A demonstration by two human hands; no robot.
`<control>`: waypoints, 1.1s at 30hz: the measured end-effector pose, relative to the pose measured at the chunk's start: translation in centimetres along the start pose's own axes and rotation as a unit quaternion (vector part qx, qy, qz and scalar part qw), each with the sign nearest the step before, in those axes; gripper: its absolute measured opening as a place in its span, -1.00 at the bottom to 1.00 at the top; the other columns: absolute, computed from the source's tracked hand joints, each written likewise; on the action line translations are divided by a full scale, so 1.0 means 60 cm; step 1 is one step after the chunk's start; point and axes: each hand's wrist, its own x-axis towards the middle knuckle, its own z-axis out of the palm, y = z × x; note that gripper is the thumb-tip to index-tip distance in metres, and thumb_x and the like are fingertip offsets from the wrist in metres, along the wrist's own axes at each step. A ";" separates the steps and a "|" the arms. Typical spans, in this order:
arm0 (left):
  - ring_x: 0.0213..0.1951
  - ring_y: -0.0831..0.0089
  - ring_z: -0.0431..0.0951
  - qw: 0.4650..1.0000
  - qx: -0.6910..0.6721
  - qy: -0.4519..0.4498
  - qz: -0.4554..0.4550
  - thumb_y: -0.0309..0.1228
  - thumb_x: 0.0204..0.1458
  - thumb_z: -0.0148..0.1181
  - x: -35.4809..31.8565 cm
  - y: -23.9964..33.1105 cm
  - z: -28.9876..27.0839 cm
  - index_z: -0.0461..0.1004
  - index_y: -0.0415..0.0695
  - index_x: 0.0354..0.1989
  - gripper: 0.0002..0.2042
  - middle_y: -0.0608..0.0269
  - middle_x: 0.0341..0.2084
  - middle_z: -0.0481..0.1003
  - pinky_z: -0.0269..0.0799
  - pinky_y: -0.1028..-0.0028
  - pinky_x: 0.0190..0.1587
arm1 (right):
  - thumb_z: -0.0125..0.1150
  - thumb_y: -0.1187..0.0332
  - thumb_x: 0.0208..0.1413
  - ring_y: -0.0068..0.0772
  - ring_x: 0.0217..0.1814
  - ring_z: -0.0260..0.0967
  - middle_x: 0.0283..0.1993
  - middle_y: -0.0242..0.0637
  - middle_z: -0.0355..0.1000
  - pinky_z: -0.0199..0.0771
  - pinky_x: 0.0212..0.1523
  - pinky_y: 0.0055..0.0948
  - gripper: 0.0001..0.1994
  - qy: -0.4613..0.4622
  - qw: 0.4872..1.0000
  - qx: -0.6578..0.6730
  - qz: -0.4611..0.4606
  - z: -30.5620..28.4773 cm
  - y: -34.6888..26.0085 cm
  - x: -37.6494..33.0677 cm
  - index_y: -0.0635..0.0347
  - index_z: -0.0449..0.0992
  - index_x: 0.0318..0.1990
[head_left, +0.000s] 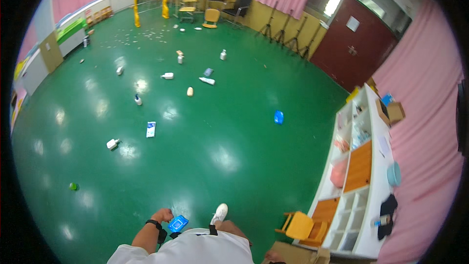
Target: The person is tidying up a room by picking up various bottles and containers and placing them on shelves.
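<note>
My left hand (162,215), with a black band on its wrist, reaches out low in front of my body. Its fingers are closed at the edge of a blue pack of wet wipes (178,223), which sits just right of them. Of my right hand (274,257), only a part shows at the lower edge, beside an open cardboard box (298,253); its fingers cannot be made out. Ahead on the green floor lie a white-and-blue pack (151,129), a tipped white pump bottle (113,144) and another blue pack (279,117).
Several white bottles, one a white tube (207,81), are scattered farther off. A green round thing (73,186) lies at the left. On the right stand a small yellow chair (299,225) and a white shelf unit (373,186). Black tripods (293,39) line the far wall near a dark red door (354,39).
</note>
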 end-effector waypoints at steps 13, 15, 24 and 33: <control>-0.51 0.35 0.57 0.926 -0.265 0.197 -0.183 -0.40 -0.16 0.03 0.017 -0.029 -0.136 0.51 -0.25 -0.42 -0.80 0.05 -0.51 0.54 0.48 0.37 -0.37 | 0.03 0.32 0.00 -0.46 -0.53 0.39 -0.48 -0.26 0.44 0.40 -0.52 -0.45 -0.83 0.158 0.949 0.054 0.268 -0.672 -0.407 0.836 0.23 0.42 -0.33; -0.51 0.35 0.57 0.922 -0.262 0.175 -0.223 -0.42 -0.18 0.04 0.026 -0.046 -0.155 0.51 -0.27 -0.44 -0.81 0.04 -0.51 0.53 0.48 0.37 -0.40 | 0.03 0.32 0.02 -0.50 -0.49 0.39 -0.45 -0.28 0.44 0.39 -0.47 -0.48 -0.83 0.104 0.967 -0.026 0.230 -0.701 -0.469 0.944 0.23 0.42 -0.31; -0.54 0.36 0.55 0.946 -0.251 0.194 -0.060 -0.40 -0.11 0.03 0.190 -0.160 -0.367 0.45 -0.32 -0.40 -0.78 0.07 -0.51 0.52 0.48 0.43 -0.51 | 0.04 0.32 0.02 -0.46 -0.46 0.40 -0.39 -0.26 0.46 0.38 -0.47 -0.47 -0.81 0.043 0.956 0.010 0.290 -0.765 -0.590 1.243 0.21 0.41 -0.25; -0.49 0.39 0.56 0.870 -0.415 0.214 -0.157 -0.41 -0.08 0.01 0.402 -0.022 -0.925 0.44 -0.30 -0.26 -0.75 0.10 -0.43 0.53 0.49 0.45 -0.42 | 0.02 0.34 0.01 -0.24 -0.30 0.45 -0.28 -0.14 0.47 0.45 -0.31 -0.26 -0.76 -0.005 0.912 0.098 0.399 -0.791 -0.553 1.436 0.30 0.42 -0.20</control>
